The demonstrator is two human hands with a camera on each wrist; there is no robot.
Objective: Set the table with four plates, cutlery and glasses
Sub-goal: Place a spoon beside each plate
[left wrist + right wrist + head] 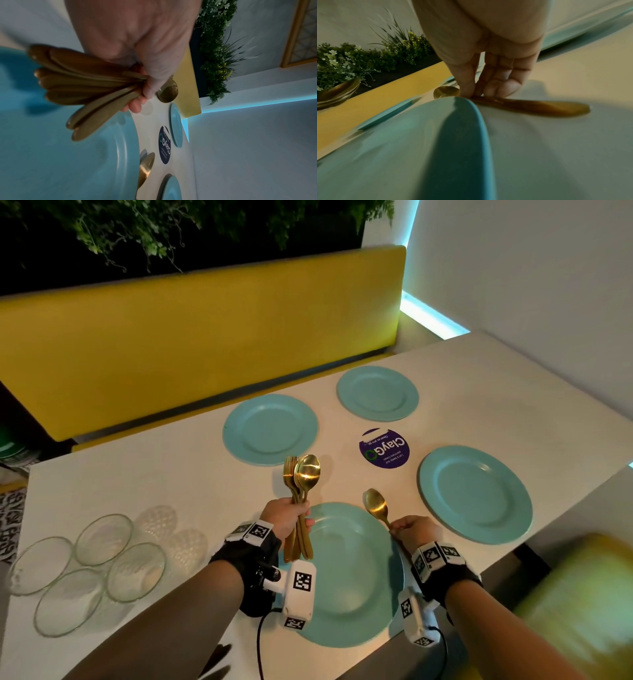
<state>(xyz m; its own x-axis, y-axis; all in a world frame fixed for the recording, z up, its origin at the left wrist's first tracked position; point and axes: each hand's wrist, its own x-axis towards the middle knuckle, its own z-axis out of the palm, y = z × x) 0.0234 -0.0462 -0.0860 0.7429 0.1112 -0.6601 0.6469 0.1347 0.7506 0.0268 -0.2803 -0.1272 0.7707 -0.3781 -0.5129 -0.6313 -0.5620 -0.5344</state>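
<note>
Glasses (85, 570): five clear ones clustered at the left end of the tabletop (171, 481), well apart from both hands; none set out yet.
Left hand (287, 517): fingers curled round a bundle of gold cutlery (301, 484), spoon bowls and fork tines up, handles fanned out below the grip over the near plate (352, 577).
Near plate: closest to the person, between the two hands; three more teal plates lie further out, so all four are down.
Single spoon (375, 506): just beside the near plate's right rim, bowl pointing away from the person, handle running back under the grip; its long axis follows the plate's side.
Right hand (411, 530): thumb and fingertips pinch the spoon's handle low against the tabletop in the right wrist view; whether the spoon fully rests there I cannot tell.
Next move, as I judge: release this spoon here; the left hand's bundle is the nearer supply for the next piece.
Purple sticker (383, 451): in the middle, among the plates.
</note>
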